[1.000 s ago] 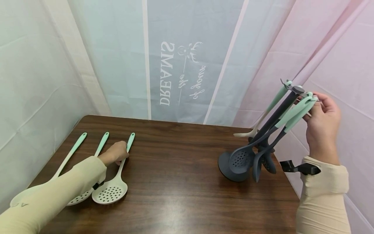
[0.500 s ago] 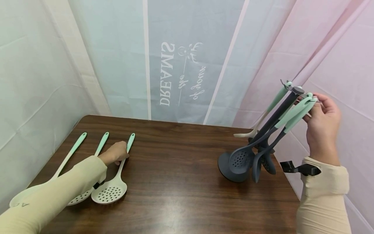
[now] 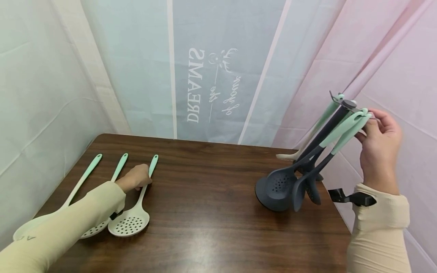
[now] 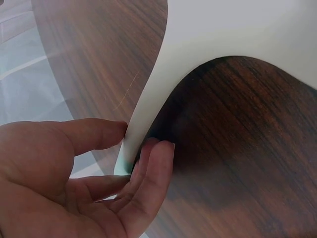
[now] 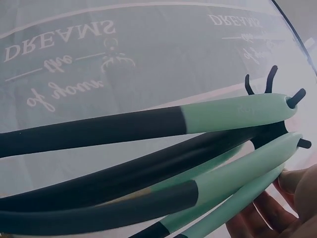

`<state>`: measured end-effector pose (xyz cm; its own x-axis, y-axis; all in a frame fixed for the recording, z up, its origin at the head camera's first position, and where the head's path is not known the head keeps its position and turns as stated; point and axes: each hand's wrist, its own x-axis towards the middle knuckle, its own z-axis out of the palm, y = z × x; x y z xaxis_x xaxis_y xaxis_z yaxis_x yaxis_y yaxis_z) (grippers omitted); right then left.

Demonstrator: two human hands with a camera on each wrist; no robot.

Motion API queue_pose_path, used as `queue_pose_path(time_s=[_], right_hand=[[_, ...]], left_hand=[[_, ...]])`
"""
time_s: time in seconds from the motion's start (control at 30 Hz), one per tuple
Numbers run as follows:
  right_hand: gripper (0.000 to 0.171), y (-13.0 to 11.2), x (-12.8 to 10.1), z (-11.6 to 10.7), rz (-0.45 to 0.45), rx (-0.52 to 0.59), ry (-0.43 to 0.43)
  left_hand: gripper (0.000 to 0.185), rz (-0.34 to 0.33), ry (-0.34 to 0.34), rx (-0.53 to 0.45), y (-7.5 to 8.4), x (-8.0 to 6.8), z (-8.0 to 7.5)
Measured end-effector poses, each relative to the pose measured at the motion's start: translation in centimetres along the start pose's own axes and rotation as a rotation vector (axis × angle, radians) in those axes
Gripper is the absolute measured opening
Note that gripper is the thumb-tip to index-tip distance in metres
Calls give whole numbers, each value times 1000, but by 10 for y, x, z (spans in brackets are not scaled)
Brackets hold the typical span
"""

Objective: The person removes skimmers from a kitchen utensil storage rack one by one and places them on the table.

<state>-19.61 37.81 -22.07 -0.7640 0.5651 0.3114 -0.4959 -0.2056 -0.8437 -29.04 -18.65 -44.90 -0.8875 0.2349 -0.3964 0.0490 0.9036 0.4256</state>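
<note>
My left hand [image 3: 137, 177] pinches the handle of a cream skimmer [image 3: 129, 222] with a mint-green end; its perforated head lies on the table. In the left wrist view the thumb and fingers [image 4: 157, 166] sit on either side of the handle. My right hand [image 3: 380, 146] is at the top of a dark utensil stand [image 3: 329, 121], holding a mint handle [image 5: 257, 198] near the hooks. Dark slotted spoons and ladles hang there, including a dark slotted spoon [image 3: 280, 184]. In the right wrist view some fingers are hidden behind the handles.
Left of the held skimmer lie a second perforated skimmer [image 3: 119, 167] and another cream utensil [image 3: 80, 181], its head partly behind my sleeve. The stand's round base [image 3: 264, 193] is near the right edge of the brown table [image 3: 211, 197]. A printed curtain [image 3: 222, 22] hangs behind.
The hanging utensils have swung slightly as the stand's top shifts a little right with my right hand. My left hand and the skimmer stay almost where they were.
</note>
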Motion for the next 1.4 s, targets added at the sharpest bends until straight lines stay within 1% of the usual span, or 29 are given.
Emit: queue_pose_path(time_s=[0.27,0.43,0.63,0.83,1.03,1.27,1.4], right_hand=[[16,0,-5,-1,-49,14,31],[17,0,-5,0,-72,20,40],[20,2,-6,2,-94,33,61],[25,8,-10,3,-159,26,78],[26,11,-11,3,-224,8,88],[29,13,-13,6,-305,55,116],[24,16,-14,7,-337,66,124]], left_hand=[[20,18,4,13,-1,0,-1],[14,16,12,3,-2,-1,-1],[31,13,5,-17,-3,-1,-3],[45,4,2,-21,-2,-4,-3],[43,0,2,-23,-2,-5,-3],[42,-7,2,-27,-2,-5,-3],[41,1,8,-21,-3,-6,-3]])
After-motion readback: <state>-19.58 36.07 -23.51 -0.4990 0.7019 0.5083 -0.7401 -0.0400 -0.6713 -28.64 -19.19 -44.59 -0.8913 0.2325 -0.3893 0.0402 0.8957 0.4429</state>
